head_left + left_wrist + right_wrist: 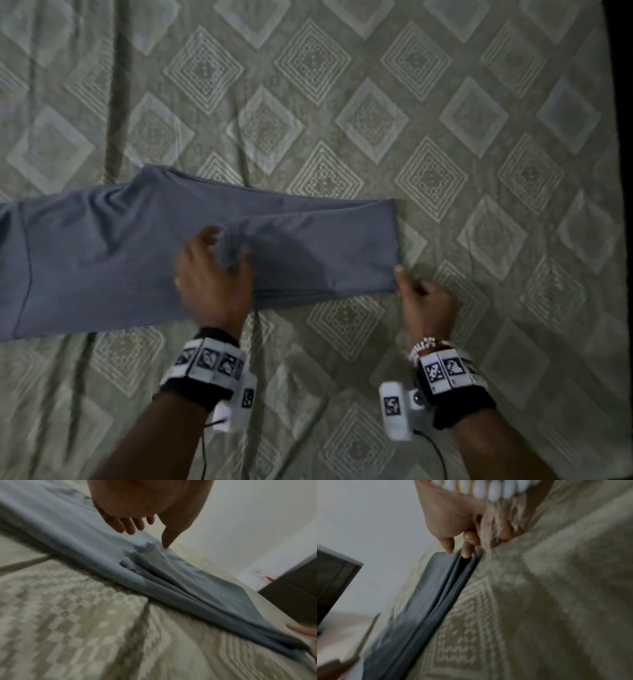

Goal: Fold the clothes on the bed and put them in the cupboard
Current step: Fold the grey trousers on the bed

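Left hand [212, 274] lies over the middle of the grey garment [120, 246], fingers spread and fairly straight, the thumb reaching toward the right; in the left wrist view the fingertips [130, 527] hover at or just above the cloth and the thumb tip comes down to a small bunched wrinkle, though blur makes it hard to tell how firmly it presses. It has nothing gripped. Right hand [424, 305] sits at the garment's near right corner, its thumb on the top layer and a finger slipped in between the folded layers, pinching that corner; the right wrist view shows the finger [468, 547] tucked into the gap at the edge of the stacked fabric. A beaded bracelet [423, 346] of white beads circles the right wrist, and both wrists carry black bands with marker tags and small white cameras.

The garment is spread on the bed [411, 102], folded lengthwise into a long band that runs from the left edge of the head view to just right of centre, its right end square and neat, its left part wider and loosely rumpled. The bed cover is pale olive green with a woven diamond pattern. Beyond the bed in the wrist views stand a pale wall [248, 513] and a piece of dark furniture [295, 592]
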